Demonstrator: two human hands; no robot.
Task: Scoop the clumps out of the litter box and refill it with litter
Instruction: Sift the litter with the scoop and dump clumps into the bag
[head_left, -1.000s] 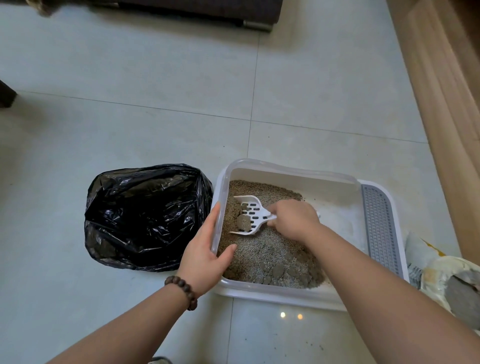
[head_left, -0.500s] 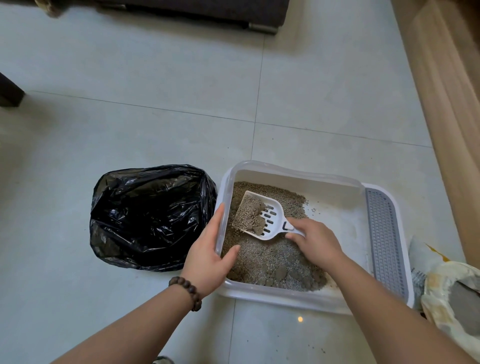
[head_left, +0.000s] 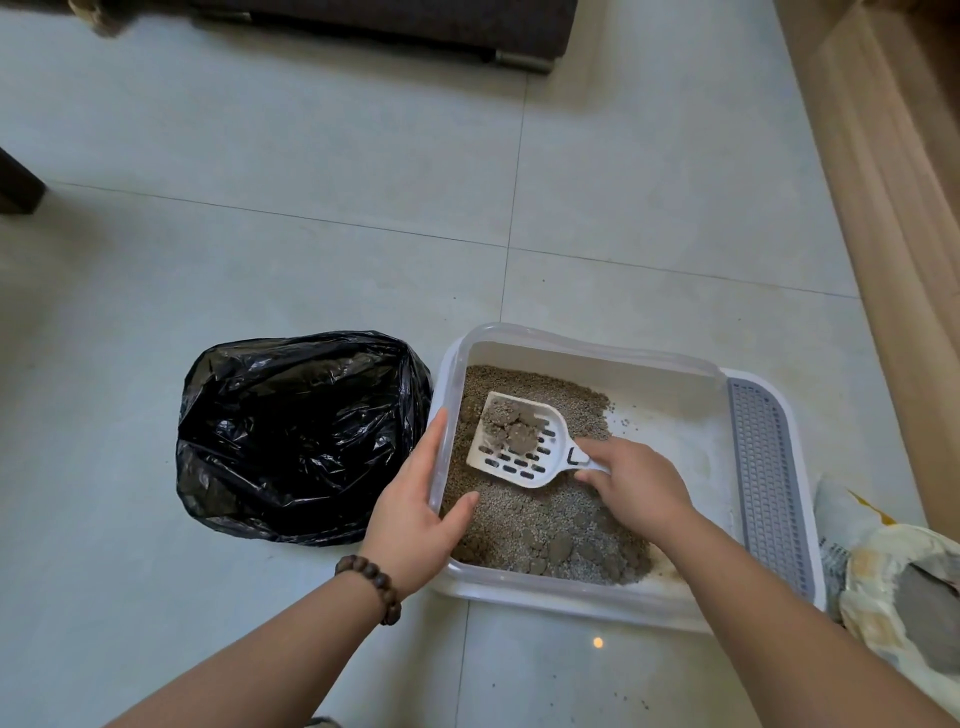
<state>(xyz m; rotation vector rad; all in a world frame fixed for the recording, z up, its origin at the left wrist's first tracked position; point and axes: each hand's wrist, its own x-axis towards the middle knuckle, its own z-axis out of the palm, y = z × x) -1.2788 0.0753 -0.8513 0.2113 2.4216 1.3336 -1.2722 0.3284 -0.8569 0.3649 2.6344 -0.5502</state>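
Since 0.5 s ago the loose litter has sifted out of the scoop (head_left: 522, 446), leaving several brown clumps (head_left: 511, 427) in its far part. Scoop hangs over the left half of the litter box (head_left: 587, 345), slotted blade pointing away from the person, handle toward the box's right side. Right hand (head_left: 636, 486) grasps the handle, fingers curled round it; the blade sticks out left of the fingers. Left hand (head_left: 415, 506) clamps the box's left wall, thumb inside over the litter (head_left: 545, 525), 4 fingers outside. More clumps lie in the litter near the box's front wall. Grey grid step (head_left: 769, 483) sits on the box's right end. Black trash bag (head_left: 301, 441) lies just left of the box, touching it. Open litter sack (head_left: 893, 577) is right of the box. Bead bracelet (head_left: 371, 579) on left wrist.
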